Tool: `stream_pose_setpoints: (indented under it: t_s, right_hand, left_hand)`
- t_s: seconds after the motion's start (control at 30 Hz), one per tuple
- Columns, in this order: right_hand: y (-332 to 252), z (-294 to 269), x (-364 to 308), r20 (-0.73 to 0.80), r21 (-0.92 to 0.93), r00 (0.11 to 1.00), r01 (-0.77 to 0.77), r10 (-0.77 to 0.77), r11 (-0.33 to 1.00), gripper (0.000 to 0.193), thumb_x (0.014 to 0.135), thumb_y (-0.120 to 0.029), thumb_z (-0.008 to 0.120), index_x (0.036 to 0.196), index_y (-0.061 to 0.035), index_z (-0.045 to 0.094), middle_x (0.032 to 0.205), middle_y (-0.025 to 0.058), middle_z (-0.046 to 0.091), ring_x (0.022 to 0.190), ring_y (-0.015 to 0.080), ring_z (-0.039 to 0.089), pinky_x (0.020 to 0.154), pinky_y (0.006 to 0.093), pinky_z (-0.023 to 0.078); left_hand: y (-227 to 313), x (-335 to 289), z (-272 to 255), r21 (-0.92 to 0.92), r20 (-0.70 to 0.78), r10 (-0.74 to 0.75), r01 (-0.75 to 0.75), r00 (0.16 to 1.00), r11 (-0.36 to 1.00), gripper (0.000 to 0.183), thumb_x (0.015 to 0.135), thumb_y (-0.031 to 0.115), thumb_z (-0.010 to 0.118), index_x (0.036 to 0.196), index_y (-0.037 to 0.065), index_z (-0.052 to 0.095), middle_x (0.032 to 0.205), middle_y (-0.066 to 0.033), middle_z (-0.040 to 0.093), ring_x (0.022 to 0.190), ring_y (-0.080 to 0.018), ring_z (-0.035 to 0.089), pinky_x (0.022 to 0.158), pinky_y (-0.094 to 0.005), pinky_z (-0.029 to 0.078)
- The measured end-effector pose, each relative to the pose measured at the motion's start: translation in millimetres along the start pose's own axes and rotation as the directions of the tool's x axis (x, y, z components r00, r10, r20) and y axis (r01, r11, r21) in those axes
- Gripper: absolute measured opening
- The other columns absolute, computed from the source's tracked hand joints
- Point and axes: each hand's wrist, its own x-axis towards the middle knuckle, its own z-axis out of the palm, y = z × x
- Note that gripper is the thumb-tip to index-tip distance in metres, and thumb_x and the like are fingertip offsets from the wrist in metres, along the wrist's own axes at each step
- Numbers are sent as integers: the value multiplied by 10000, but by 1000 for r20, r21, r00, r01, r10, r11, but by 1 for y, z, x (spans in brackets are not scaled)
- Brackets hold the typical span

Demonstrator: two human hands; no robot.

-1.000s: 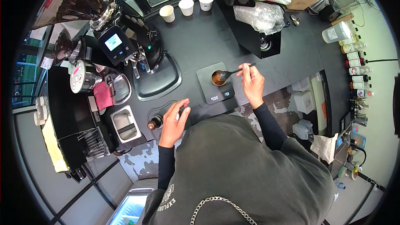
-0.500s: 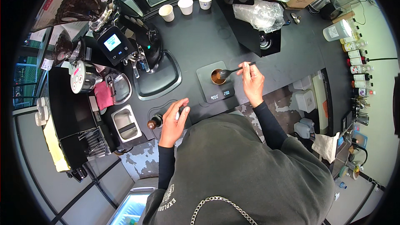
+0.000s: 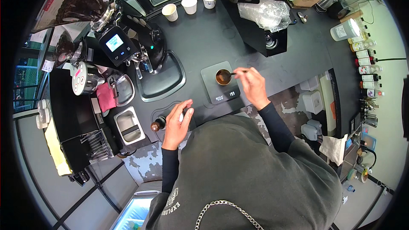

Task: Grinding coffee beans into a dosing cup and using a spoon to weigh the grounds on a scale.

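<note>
A round cup [image 3: 216, 79] of brown grounds [image 3: 222, 78] sits on a flat black scale [image 3: 210, 90] on the dark surface [image 3: 200, 38], probably so its weight registers. Your right hand [image 3: 254, 87] pinches a black spoon [image 3: 233, 74] from the side, apparently keeping the lit readout [image 3: 231, 93] uncovered; your left hand [image 3: 175, 125], loosely half open, looks empty beside a brown-knobbed tool [image 3: 158, 124].

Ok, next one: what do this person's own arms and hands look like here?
Both the left hand and the right hand are bare, with no gloves. Close-fitting, very dark sleeves, the left sleeve and right sleeve, reach to the wrists, plain as far as visible. A loose, faded dark-grey top covers the upper arms.
</note>
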Motion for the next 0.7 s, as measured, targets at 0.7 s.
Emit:
stream_pose_setpoints:
  t_s: [0.7]
  right_hand:
    - [-7,-7,6,162,-180,948,302,-274,936,67,934,-46,716,999,-57,700,962,18,732,716,239,565,700,346,482]
  left_hand:
    - [-4,-6,1,-12,-14,15,-15,1000,1000,295,1025,151,682,1282,8,676,1119,-152,721,1044,-260,706,938,-345,527]
